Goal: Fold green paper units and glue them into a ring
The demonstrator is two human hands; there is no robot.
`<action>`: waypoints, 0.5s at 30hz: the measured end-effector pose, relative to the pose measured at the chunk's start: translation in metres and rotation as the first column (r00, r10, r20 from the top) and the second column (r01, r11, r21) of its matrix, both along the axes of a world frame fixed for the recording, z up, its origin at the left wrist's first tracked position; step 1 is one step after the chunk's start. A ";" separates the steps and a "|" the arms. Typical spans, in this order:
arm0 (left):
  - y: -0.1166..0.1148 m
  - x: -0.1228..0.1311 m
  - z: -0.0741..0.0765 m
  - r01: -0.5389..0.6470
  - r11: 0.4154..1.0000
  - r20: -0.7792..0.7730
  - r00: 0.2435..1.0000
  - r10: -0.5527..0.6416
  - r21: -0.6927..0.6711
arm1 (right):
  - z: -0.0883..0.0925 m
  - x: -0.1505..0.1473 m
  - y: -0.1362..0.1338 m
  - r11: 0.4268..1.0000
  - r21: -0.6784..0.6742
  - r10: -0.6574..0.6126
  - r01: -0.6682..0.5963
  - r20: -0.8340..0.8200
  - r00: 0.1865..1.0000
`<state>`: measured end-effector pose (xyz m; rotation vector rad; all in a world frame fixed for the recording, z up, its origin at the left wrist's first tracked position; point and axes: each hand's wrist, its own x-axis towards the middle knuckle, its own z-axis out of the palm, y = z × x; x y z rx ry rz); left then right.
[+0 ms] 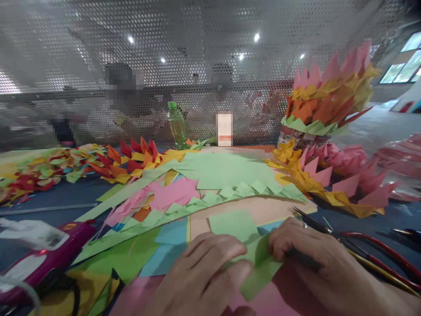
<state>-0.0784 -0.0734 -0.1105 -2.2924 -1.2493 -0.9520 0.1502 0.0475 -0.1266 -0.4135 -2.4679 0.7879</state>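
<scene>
A piece of light green paper [263, 267], partly folded over, lies between my two hands at the front of the table. My left hand [210, 267] is closed on its left side, fingers bent and thumb close beside them. With the fingertips of my right hand [315, 259] I grip the upper right edge. A dark shape shows under the right palm; I cannot make out what it is. Behind the fingers lies another light green sheet [233, 224]. Scissors with red handles [368, 241] lie just right of my right hand.
A strip of green paper points [243, 191] crosses the table. At the right stands a layered paper-petal piece [322, 105] beside yellow and pink petal strips [322, 180]. A magenta power strip [39, 259] lies left. At the back stand a green bottle [176, 125] and a perforated screen [197, 26].
</scene>
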 end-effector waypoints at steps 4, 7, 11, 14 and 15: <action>-0.003 0.000 0.000 0.025 0.999 -0.070 0.997 -0.028 -0.039 | 0.001 0.000 0.001 0.999 0.013 0.032 -0.032 -0.018 0.999; -0.008 0.003 0.001 -0.067 0.974 -0.085 0.995 0.050 -0.215 | -0.002 0.000 -0.001 0.998 0.021 0.051 -0.051 -0.009 0.999; -0.009 0.005 0.000 -0.067 0.957 -0.028 0.998 0.062 -0.283 | -0.004 -0.005 -0.004 0.986 0.165 -0.016 0.014 0.007 1.000; -0.009 0.005 -0.003 -0.041 0.947 0.040 0.998 0.057 -0.318 | 0.000 -0.009 -0.007 0.936 0.351 -0.043 0.036 0.010 0.999; -0.009 0.005 -0.004 -0.038 0.943 0.053 0.997 0.058 -0.329 | 0.003 -0.010 -0.008 0.920 0.391 -0.026 0.020 0.011 1.000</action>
